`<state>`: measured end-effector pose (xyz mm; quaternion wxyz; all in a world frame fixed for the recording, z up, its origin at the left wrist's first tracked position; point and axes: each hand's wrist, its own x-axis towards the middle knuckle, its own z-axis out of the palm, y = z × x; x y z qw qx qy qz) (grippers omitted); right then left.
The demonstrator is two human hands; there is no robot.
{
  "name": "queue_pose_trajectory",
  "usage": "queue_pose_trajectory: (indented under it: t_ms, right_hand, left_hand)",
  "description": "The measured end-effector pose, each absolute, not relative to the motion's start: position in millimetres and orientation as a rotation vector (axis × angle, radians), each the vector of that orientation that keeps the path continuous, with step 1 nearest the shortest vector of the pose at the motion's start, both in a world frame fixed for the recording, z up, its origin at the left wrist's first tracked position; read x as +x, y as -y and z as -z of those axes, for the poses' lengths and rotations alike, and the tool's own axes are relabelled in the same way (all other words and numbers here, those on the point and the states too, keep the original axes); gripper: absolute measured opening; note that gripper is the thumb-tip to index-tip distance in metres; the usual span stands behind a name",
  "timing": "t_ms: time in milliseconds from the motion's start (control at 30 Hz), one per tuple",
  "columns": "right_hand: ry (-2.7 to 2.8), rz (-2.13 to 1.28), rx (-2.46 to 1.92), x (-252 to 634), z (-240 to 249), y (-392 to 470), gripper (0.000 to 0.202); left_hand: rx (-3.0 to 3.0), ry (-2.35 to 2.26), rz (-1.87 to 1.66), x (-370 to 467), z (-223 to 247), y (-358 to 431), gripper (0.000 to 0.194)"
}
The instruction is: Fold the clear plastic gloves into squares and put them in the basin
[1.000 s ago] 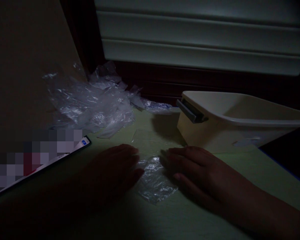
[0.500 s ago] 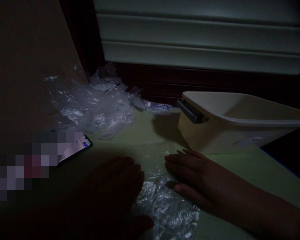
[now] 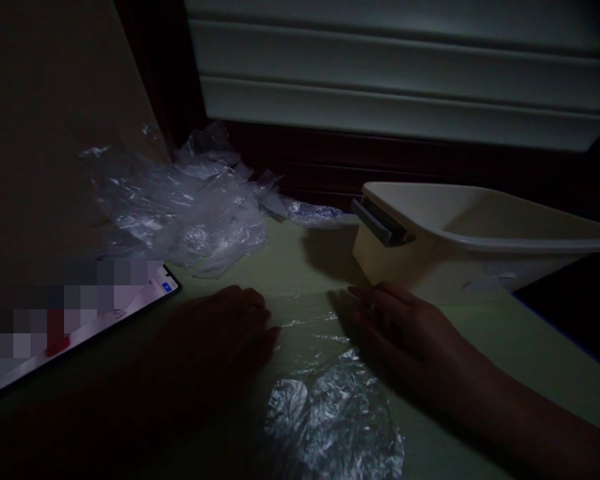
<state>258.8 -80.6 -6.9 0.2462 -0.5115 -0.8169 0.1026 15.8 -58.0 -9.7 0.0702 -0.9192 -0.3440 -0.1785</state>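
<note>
A crinkled clear plastic bag [image 3: 335,413] lies on the pale green tabletop between my hands, its far part flat and smoother. My left hand [image 3: 225,340], in deep shadow, is at the bag's left side with its fingers loosely bent and apart; no object shows in it. At the far right side of the bag is my right hand [image 3: 405,330], slightly raised over its own shadow. Its fingers are bent and separated, and I see nothing held in them.
A heap of clear plastic bags [image 3: 190,207] lies at the back left. A cream plastic bin [image 3: 425,260] with a grey handle stands back right. A phone [image 3: 130,313] with a lit screen rests at left, partly pixelated. The tabletop's blue edge [image 3: 560,327] runs along the right.
Both hands have moved from lying flat by the bag to a raised, more bent pose. They have shifted slightly outward, uncovering more of the bag. More of the phone shows.
</note>
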Motion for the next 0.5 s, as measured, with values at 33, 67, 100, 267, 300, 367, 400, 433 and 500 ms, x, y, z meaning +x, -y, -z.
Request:
queue_pose_trajectory:
  t_ms: [33, 67, 100, 267, 300, 367, 400, 433, 500]
  right_hand:
    - [2.204, -0.311, -1.434, 260, 9, 78, 0.023]
    - [2.174, -0.357, -1.466, 262, 12, 74, 0.023]
    - [2.137, -0.416, -1.486, 264, 14, 71, 0.024]
    - [1.957, -0.622, -1.529, 273, 24, 58, 0.036]
    - [1.961, -0.649, -1.527, 272, 25, 58, 0.037]
    - [1.976, -0.681, -1.512, 269, 26, 59, 0.036]
    - [1.976, -0.685, -1.502, 266, 27, 60, 0.035]
    - [1.968, -0.685, -1.493, 264, 27, 60, 0.034]
    - [1.925, -0.691, -1.470, 259, 28, 61, 0.032]
  left_hand:
    - [-2.800, 1.127, 0.480, 15, 10, 53, 0.033]
    - [-2.826, 1.207, 0.440, 14, 11, 48, 0.030]
    - [-2.844, 1.272, 0.426, 13, 11, 44, 0.027]
    - [-2.854, 1.396, 0.638, 14, 16, 38, 0.021]
    - [-2.853, 1.396, 0.655, 14, 17, 38, 0.021]
    - [-2.852, 1.369, 0.662, 15, 17, 39, 0.021]
    - [-2.854, 1.354, 0.656, 15, 17, 39, 0.021]
    - [-2.854, 1.348, 0.650, 15, 17, 38, 0.021]
    - [-2.854, 1.346, 0.649, 14, 17, 38, 0.021]
